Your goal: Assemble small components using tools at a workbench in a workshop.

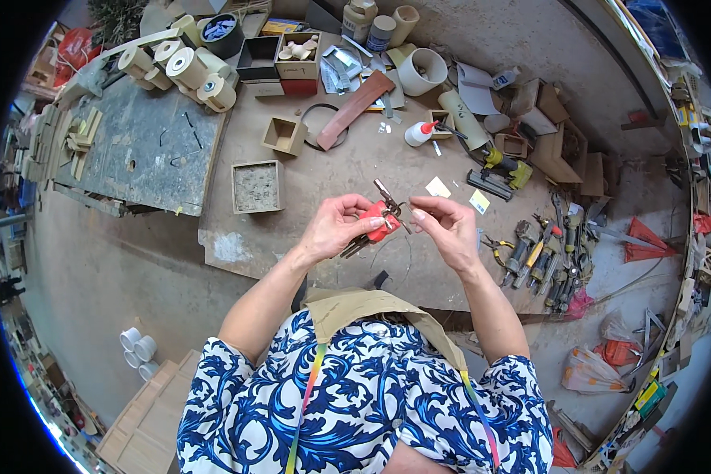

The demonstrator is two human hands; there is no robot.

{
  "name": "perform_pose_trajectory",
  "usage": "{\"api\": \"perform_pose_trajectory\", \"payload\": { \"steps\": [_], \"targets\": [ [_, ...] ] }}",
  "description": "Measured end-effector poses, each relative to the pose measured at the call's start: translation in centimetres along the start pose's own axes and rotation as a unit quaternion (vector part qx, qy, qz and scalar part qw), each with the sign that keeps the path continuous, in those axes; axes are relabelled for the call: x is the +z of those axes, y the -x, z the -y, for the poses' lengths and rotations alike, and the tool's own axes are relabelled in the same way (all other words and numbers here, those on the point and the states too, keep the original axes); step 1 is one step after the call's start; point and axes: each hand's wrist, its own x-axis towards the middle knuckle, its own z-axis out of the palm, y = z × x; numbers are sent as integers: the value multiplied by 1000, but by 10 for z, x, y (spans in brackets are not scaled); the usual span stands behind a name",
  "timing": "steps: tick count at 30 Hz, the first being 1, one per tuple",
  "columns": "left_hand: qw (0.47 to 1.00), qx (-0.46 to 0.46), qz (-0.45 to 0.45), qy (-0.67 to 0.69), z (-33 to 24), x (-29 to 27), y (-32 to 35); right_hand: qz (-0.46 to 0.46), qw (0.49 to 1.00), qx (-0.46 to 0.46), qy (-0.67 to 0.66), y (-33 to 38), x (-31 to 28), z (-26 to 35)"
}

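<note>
Above the front part of the workbench (347, 170), my left hand (333, 227) is closed round a hex key set (381, 221). The set has a red holder, with several dark bent metal keys sticking out of it at both ends. My left thumb presses on the red holder. Just to the right of it, my right hand (448, 231) is closed, thumb and forefinger pinched together by the thin tips of the keys. Whatever sits between those fingertips is too small to make out.
Two open wooden boxes (257, 187) stand at the left. Farther back are a glue bottle with a red cap (419, 133) and a reddish-brown board (356, 109). At the right lie a yellow-green nail gun (507, 168) and several hand tools (541, 257).
</note>
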Motion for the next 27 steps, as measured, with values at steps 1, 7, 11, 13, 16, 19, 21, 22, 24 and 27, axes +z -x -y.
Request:
{"api": "perform_pose_trajectory", "payload": {
  "steps": [1, 7, 11, 13, 16, 19, 21, 22, 24, 27],
  "targets": [
    [1000, -1, 3, -1, 1, 1, 1, 8, 1000, 8, 23, 1, -1, -2],
    [1000, 15, -2, -6, 3, 6, -5, 33, 997, -18, 71, -1, 4, -16],
    [999, 13, 1, 33, 8, 5, -15, 58, 926, -220, 301, -2, 4, 3],
    [999, 21, -11, 37, 5, 11, -8, 47, 910, -245, 332, 23, 13, -1],
    [997, 44, -49, 46, 34, -2, -19, 16, 891, -288, 351, 10, 23, -35],
    [995, 44, -67, 58, 30, 3, -21, 1, 894, -266, 361, 11, 25, -16],
    [995, 60, -59, 55, 28, 8, -23, 10, 879, -260, 399, 11, 25, -13],
    [995, 59, -58, 61, 25, 12, -25, 16, 873, -253, 416, 10, 25, -12],
    [995, 59, -56, 62, 22, 19, -30, -3, 870, -271, 413, 8, 19, -19],
    [991, 60, -89, 80, 15, 31, -39, -25, 864, -301, 403, 1, 16, -24]
  ]
}}
